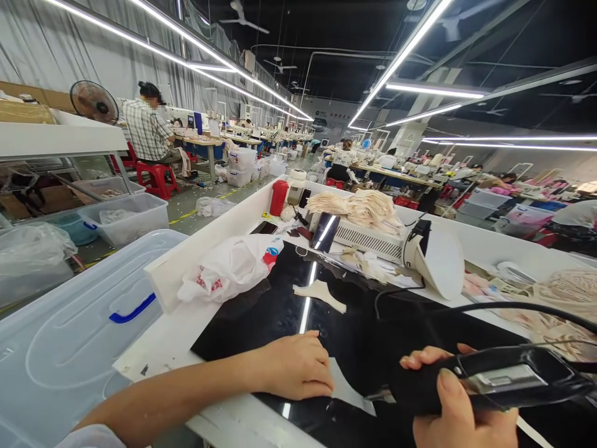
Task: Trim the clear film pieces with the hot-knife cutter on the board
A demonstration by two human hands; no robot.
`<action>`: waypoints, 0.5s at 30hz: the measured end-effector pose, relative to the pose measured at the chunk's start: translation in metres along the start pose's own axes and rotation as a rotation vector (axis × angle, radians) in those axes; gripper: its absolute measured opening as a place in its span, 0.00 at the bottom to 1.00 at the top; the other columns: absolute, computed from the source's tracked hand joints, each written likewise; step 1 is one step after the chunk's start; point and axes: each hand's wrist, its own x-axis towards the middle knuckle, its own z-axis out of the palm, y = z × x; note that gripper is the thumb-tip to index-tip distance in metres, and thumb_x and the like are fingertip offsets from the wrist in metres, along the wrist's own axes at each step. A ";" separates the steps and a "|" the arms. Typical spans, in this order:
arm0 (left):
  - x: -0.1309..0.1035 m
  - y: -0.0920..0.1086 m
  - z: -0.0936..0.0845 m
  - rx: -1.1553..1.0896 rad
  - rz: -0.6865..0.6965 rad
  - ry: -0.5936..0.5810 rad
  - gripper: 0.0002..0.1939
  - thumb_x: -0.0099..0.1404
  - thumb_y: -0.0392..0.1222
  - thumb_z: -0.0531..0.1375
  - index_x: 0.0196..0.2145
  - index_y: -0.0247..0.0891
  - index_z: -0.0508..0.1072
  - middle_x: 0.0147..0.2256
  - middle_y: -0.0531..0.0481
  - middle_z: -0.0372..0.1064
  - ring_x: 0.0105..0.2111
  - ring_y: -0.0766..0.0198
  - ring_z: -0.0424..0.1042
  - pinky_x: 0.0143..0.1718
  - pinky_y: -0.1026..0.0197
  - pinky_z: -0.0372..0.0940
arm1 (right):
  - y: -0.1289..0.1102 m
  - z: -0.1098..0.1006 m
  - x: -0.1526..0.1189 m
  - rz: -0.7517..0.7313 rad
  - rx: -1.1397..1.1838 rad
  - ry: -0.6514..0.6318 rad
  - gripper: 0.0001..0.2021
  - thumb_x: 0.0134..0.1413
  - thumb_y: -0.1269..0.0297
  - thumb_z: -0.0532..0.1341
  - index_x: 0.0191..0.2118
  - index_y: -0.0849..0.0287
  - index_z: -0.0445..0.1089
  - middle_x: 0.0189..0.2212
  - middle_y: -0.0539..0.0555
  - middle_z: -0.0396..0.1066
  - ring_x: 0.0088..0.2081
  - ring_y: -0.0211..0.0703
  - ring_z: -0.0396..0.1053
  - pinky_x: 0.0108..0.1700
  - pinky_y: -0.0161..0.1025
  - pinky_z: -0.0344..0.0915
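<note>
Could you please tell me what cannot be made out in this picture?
White cut piece: head view, left end hidden by the left hand.
Right hand: head view, partly hidden by the black handheld tool and cut off by the bottom edge.
White plastic bag: head view, any contents hidden by its plastic.
Wall sign: head view, lettering too small.
</note>
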 end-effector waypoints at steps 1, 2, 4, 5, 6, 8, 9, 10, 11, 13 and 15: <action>0.000 -0.001 0.001 0.008 0.004 -0.005 0.10 0.72 0.46 0.60 0.40 0.42 0.81 0.39 0.52 0.76 0.42 0.62 0.73 0.69 0.48 0.53 | 0.001 0.000 0.000 -0.003 -0.002 -0.009 0.27 0.37 0.63 0.75 0.46 0.55 0.69 0.26 0.44 0.74 0.26 0.40 0.70 0.32 0.44 0.74; 0.000 -0.001 0.001 0.012 0.008 -0.010 0.09 0.72 0.46 0.61 0.41 0.42 0.80 0.38 0.51 0.76 0.42 0.62 0.73 0.69 0.48 0.53 | 0.002 -0.001 0.001 -0.011 -0.005 -0.018 0.27 0.38 0.63 0.75 0.47 0.55 0.69 0.26 0.44 0.74 0.26 0.40 0.71 0.32 0.44 0.74; -0.001 -0.001 0.000 0.012 0.019 -0.017 0.08 0.72 0.45 0.61 0.42 0.43 0.80 0.39 0.51 0.76 0.41 0.62 0.74 0.68 0.48 0.54 | 0.004 -0.002 0.001 -0.036 -0.008 -0.035 0.26 0.40 0.63 0.74 0.48 0.55 0.68 0.27 0.44 0.74 0.27 0.40 0.71 0.33 0.44 0.74; -0.002 0.000 -0.002 0.010 0.028 -0.020 0.08 0.72 0.44 0.61 0.43 0.43 0.80 0.40 0.50 0.75 0.40 0.62 0.74 0.68 0.48 0.54 | 0.005 -0.003 0.002 -0.049 -0.005 -0.045 0.26 0.41 0.62 0.74 0.48 0.55 0.68 0.27 0.44 0.74 0.27 0.40 0.71 0.33 0.43 0.73; -0.002 0.001 -0.004 0.008 0.035 -0.023 0.09 0.72 0.44 0.61 0.44 0.43 0.80 0.40 0.50 0.75 0.40 0.63 0.74 0.68 0.47 0.54 | 0.006 -0.003 0.001 -0.057 0.001 -0.056 0.26 0.43 0.62 0.74 0.48 0.55 0.68 0.27 0.44 0.74 0.27 0.39 0.71 0.33 0.43 0.73; -0.002 0.003 -0.009 0.013 0.052 -0.029 0.10 0.73 0.43 0.59 0.47 0.43 0.79 0.40 0.49 0.74 0.39 0.63 0.73 0.67 0.45 0.55 | 0.007 -0.003 0.001 -0.062 0.016 -0.078 0.25 0.45 0.62 0.73 0.49 0.54 0.67 0.27 0.44 0.74 0.28 0.38 0.71 0.34 0.41 0.73; -0.002 0.004 -0.012 0.017 0.052 -0.032 0.11 0.74 0.43 0.59 0.48 0.44 0.79 0.40 0.49 0.73 0.39 0.63 0.72 0.67 0.44 0.55 | 0.007 -0.003 0.001 -0.065 0.017 -0.086 0.24 0.46 0.62 0.73 0.49 0.54 0.66 0.28 0.44 0.74 0.28 0.38 0.71 0.34 0.41 0.72; -0.002 0.005 -0.015 0.016 0.056 -0.035 0.10 0.73 0.42 0.59 0.49 0.44 0.79 0.40 0.50 0.72 0.39 0.63 0.72 0.66 0.44 0.56 | 0.007 -0.003 0.000 -0.077 0.013 -0.090 0.24 0.47 0.62 0.73 0.49 0.54 0.66 0.28 0.44 0.74 0.28 0.37 0.71 0.34 0.41 0.72; -0.002 0.006 -0.018 0.017 0.063 -0.045 0.10 0.73 0.41 0.60 0.49 0.45 0.79 0.39 0.50 0.72 0.40 0.63 0.71 0.66 0.44 0.56 | 0.007 -0.004 0.000 -0.089 0.008 -0.098 0.23 0.48 0.62 0.72 0.49 0.54 0.66 0.28 0.44 0.74 0.28 0.37 0.71 0.34 0.40 0.72; -0.001 0.007 -0.021 0.019 0.077 -0.053 0.10 0.73 0.40 0.60 0.48 0.44 0.79 0.39 0.50 0.71 0.39 0.63 0.70 0.65 0.45 0.58 | 0.006 -0.004 0.000 -0.110 -0.004 -0.103 0.22 0.49 0.62 0.71 0.49 0.53 0.66 0.29 0.44 0.74 0.27 0.37 0.71 0.34 0.40 0.72; 0.000 0.008 -0.024 0.023 0.091 -0.056 0.09 0.73 0.39 0.59 0.47 0.43 0.79 0.39 0.50 0.70 0.37 0.64 0.69 0.63 0.47 0.60 | 0.005 -0.005 0.000 -0.119 -0.008 -0.104 0.21 0.50 0.62 0.71 0.49 0.54 0.66 0.29 0.44 0.74 0.27 0.37 0.71 0.34 0.41 0.72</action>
